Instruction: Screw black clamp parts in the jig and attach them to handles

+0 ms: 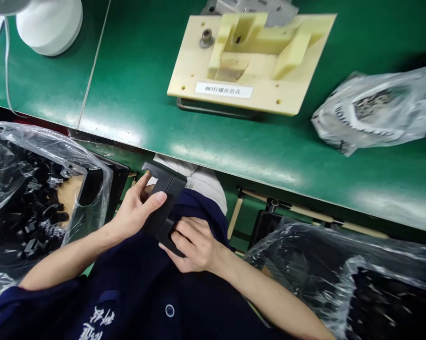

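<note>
The left hand (137,204) and right hand (196,243) hold one black part (171,190), perhaps for steadiness; the yellow board (264,89) lies at one o'clock, probably for reach.

black plastic part (165,212) | matte, notched | seam along body | tilted | held between both hands (196,243)

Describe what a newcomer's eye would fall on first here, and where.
The pale yellow screwdriving fixture stands out first, top centre on the green workbench. Just below the bench's front edge, the left hand and right hand hold a black plastic part. At the left, a plastic-lined bin holds a jumble of black parts.
</note>
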A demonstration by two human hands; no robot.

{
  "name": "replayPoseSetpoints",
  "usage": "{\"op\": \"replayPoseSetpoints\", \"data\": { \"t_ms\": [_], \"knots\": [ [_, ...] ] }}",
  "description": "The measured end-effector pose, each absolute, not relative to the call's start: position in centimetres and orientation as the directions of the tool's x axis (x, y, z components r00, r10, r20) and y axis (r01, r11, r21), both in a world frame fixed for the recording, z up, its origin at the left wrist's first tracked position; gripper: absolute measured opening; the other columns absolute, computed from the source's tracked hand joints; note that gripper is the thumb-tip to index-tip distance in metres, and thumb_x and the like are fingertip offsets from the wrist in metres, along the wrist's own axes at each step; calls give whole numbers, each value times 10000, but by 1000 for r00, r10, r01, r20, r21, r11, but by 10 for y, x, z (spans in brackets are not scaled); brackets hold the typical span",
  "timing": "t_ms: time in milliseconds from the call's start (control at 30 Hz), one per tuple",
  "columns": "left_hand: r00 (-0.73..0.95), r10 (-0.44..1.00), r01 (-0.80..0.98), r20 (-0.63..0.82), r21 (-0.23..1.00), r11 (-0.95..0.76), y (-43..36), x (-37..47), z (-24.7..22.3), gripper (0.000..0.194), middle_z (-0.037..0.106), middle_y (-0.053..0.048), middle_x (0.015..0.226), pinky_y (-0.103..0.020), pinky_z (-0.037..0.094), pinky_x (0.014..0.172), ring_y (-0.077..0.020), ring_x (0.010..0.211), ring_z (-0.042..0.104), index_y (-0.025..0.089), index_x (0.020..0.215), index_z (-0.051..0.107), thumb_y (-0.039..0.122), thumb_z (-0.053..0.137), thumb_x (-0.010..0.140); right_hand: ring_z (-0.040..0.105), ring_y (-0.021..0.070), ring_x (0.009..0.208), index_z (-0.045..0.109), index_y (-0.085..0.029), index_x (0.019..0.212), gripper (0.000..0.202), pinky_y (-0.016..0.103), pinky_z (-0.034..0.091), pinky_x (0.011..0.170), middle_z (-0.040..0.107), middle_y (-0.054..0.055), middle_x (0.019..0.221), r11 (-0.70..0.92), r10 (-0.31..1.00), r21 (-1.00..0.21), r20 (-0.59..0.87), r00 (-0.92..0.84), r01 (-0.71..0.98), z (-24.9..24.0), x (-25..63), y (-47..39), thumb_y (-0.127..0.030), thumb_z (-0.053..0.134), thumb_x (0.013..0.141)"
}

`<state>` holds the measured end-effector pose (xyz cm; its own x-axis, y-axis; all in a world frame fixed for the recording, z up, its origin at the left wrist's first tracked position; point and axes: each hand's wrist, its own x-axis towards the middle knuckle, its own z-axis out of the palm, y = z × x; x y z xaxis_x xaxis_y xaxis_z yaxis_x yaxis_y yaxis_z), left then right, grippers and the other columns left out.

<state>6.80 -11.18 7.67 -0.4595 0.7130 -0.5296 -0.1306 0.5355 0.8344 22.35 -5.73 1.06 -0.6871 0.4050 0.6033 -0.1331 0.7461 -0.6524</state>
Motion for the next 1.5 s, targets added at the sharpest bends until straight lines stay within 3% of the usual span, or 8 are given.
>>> {"op": "replayPoseSetpoints", "data": {
  "t_ms": [133, 300, 500, 767, 900, 1000, 1167, 1500],
  "knots": [
    [-440, 764, -92, -471, 870, 484, -113, 80, 70, 504, 689, -84, 1073, -296, 511, 879, -219, 998, 635, 135, 1179, 586, 463, 658, 803, 548, 129, 602, 544, -192, 808, 206, 242, 429, 486, 571, 24, 718, 717, 547, -693, 626, -556, -74, 6, 221, -11, -279, 726, 767],
    [-460, 705, -276, -539, 842, 464, -112, 83, 59, 524, 682, -102, 1106, -288, 505, 901, -225, 1049, 630, 133, 1202, 577, 483, 642, 818, 635, 185, 815, 451, -239, 1241, 524, 355, 558, 729, 629, 66, 982, 205, 810, -979, 169, -562, 1, -4, 217, -9, -395, 692, 803],
    [-582, 703, -142, -409, 902, 407, -91, 77, 64, 431, 663, -36, 839, -232, 502, 622, -154, 720, 615, 138, 1104, 570, 464, 623, 826, 656, 196, 838, 337, -275, 1367, 633, 366, 566, 693, 552, 118, 1203, -559, 493, -809, -147, -857, -183, 13, 218, -61, -551, 587, 855],
    [-293, 953, 104, -76, 988, 111, -78, 99, 63, 374, 645, -70, 1211, -312, 460, 981, -205, 1149, 593, 217, 1291, 488, 339, 486, 937, 643, 239, 948, 585, -220, 1155, 489, 359, 555, 796, 658, 76, 1045, -121, 968, -978, -78, -240, -172, 51, 250, -17, -495, 695, 766],
    [-326, 936, 441, 130, 897, 29, -63, 67, 36, 428, 663, -54, 1170, -324, 445, 980, -202, 1111, 610, 237, 1348, 461, 296, 511, 926, 582, 134, 603, 609, -187, 973, 431, 253, 471, 478, 647, 39, 853, 147, 976, -987, 134, 170, -70, 86, 297, 79, -518, 715, 718],
    [-331, 850, 724, 411, 688, -51, -38, 34, 8, 322, 682, -87, 1042, -328, 484, 866, -225, 972, 646, 176, 1212, 566, 267, 532, 905, 359, 51, 366, 491, -180, 694, 347, 191, 293, 347, 403, -71, 493, 33, 966, -999, 23, 258, -37, 118, 315, 164, -464, 663, 794],
    [-255, 703, 924, 664, 381, -25, -13, 9, -28, 200, 683, -99, 881, -320, 482, 733, -217, 770, 637, 124, 1070, 594, 181, 533, 888, 326, 29, 359, 405, -168, 633, 357, 165, 209, 319, 380, -79, 491, -255, 926, -965, -264, 271, -68, 135, 304, 288, -293, 666, 841],
    [-154, 646, 978, 748, 207, -7, -5, 16, -49, 276, 697, -90, 843, -341, 507, 738, -220, 744, 652, 139, 1077, 584, 107, 622, 806, 554, 60, 577, 581, -109, 988, 257, 185, 493, 514, 596, -7, 770, -306, 830, -939, -343, 440, -155, 128, 297, 411, -349, 493, 973]
  ]
}}
